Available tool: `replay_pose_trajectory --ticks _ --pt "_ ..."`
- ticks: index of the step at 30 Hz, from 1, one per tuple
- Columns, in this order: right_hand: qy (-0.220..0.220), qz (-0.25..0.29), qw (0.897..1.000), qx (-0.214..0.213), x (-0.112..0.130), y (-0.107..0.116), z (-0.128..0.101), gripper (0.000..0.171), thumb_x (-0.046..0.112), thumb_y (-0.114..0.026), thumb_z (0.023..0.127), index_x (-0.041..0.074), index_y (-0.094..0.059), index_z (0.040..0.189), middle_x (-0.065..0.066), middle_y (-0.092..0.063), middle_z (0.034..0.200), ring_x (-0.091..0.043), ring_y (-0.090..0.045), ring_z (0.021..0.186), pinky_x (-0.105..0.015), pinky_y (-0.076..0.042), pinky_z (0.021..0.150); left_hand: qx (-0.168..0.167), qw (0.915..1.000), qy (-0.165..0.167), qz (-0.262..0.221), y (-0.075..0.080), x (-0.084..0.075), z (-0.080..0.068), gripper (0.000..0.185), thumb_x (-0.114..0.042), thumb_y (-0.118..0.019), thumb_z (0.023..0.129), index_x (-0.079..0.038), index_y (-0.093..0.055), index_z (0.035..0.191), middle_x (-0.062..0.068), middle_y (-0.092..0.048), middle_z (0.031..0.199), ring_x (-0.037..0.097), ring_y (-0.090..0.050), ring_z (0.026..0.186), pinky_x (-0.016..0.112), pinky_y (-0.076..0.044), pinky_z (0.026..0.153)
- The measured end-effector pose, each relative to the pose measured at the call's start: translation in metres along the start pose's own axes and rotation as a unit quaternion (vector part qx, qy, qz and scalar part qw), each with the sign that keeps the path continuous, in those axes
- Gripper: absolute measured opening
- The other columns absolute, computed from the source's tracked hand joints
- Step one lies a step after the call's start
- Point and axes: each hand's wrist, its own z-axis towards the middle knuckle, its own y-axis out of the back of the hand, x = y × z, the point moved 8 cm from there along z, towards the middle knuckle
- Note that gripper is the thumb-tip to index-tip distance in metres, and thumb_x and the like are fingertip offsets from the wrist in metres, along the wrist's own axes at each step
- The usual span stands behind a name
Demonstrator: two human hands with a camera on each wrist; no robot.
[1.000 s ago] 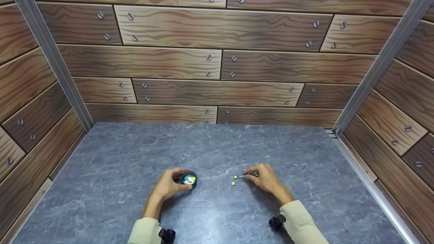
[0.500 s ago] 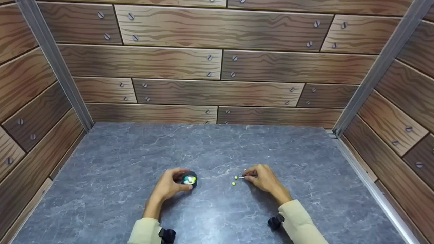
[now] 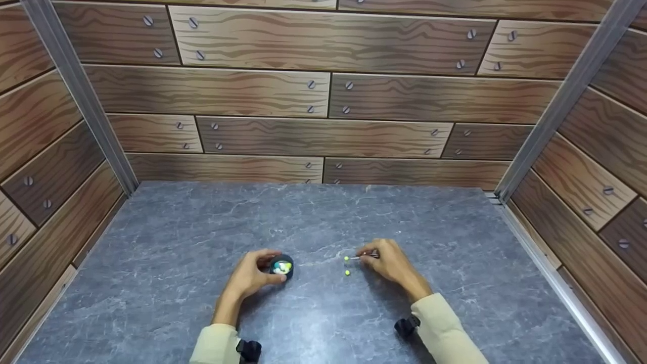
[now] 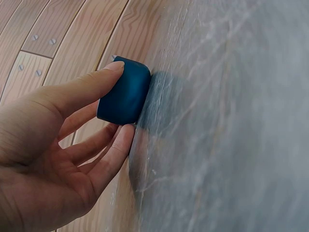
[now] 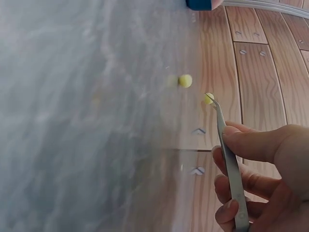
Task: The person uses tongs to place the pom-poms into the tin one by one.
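My left hand (image 3: 248, 277) holds a small dark teal cup (image 4: 128, 92) between thumb and fingers. The cup stands on the table, and small white, yellow and blue balls (image 3: 282, 268) show inside it in the head view. My right hand (image 3: 390, 262) pinches bent-tip metal tweezers (image 5: 231, 169) between thumb and fingers. At the tweezers' tip is a small yellow ball (image 5: 208, 98), which appears raised off the table in the right wrist view. A second yellow ball (image 5: 185, 80) lies on the table close by, between the two hands.
The grey marbled table (image 3: 313, 217) is bounded by wood-patterned walls (image 3: 323, 96) at the back and both sides. Metal posts (image 3: 556, 101) stand at the back corners. Black wrist cameras (image 3: 407, 326) sit on both sleeves.
The tweezers have closed in on one yellow ball, and it has moved slightly up and left with the right hand. The left hand and cup stay put.
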Motion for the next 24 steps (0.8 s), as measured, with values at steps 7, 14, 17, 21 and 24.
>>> replay_pose_trajectory --ticks 7,14,17,21,24 --pt "0.021 -0.006 1.000 -0.008 0.016 -0.005 0.009 0.012 0.004 -0.078 0.086 0.010 -0.084 0.094 -0.006 -0.078 0.087 -0.015 -0.067 0.077 -0.025 -0.052 0.067 -0.002 0.9999 -0.012 -0.001 0.000 -0.001 0.000 0.057 -0.012 -0.092 0.076 -0.007 -0.071 0.129 0.017 -0.073 0.127 0.033 -0.068 0.116 0.052 -0.054 0.101" --pt "0.040 -0.001 0.999 0.003 0.035 -0.015 0.018 0.013 0.004 -0.078 0.087 0.010 -0.084 0.096 -0.008 -0.078 0.091 -0.021 -0.070 0.082 -0.026 -0.054 0.071 -0.002 1.0000 -0.005 0.000 0.001 -0.001 0.000 0.056 -0.013 -0.091 0.077 -0.008 -0.071 0.129 0.017 -0.072 0.129 0.034 -0.067 0.118 0.052 -0.053 0.102" --pt "0.049 0.002 0.999 0.006 0.043 -0.018 0.023 0.013 0.004 -0.078 0.087 0.010 -0.084 0.096 -0.009 -0.079 0.093 -0.022 -0.072 0.084 -0.027 -0.055 0.071 -0.001 1.0000 -0.003 -0.002 0.001 -0.001 0.000 0.056 -0.012 -0.091 0.077 -0.008 -0.071 0.129 0.018 -0.071 0.130 0.035 -0.067 0.118 0.052 -0.053 0.102" --pt "0.059 0.012 0.998 0.012 0.054 -0.024 0.028 0.012 0.005 -0.078 0.088 0.010 -0.084 0.097 -0.008 -0.079 0.093 -0.019 -0.071 0.082 -0.026 -0.055 0.071 -0.002 1.0000 -0.007 -0.001 0.001 -0.001 -0.001 0.055 -0.011 -0.091 0.077 -0.006 -0.071 0.128 0.019 -0.072 0.127 0.035 -0.068 0.116 0.053 -0.054 0.101" --pt "0.059 0.016 0.998 0.015 0.061 -0.028 0.031 0.012 0.006 -0.078 0.087 0.011 -0.084 0.097 -0.006 -0.079 0.092 -0.013 -0.066 0.077 -0.023 -0.051 0.068 -0.004 0.9999 -0.012 -0.001 0.001 -0.002 -0.001 0.056 -0.011 -0.092 0.076 -0.005 -0.071 0.127 0.019 -0.073 0.125 0.035 -0.068 0.114 0.053 -0.054 0.100"
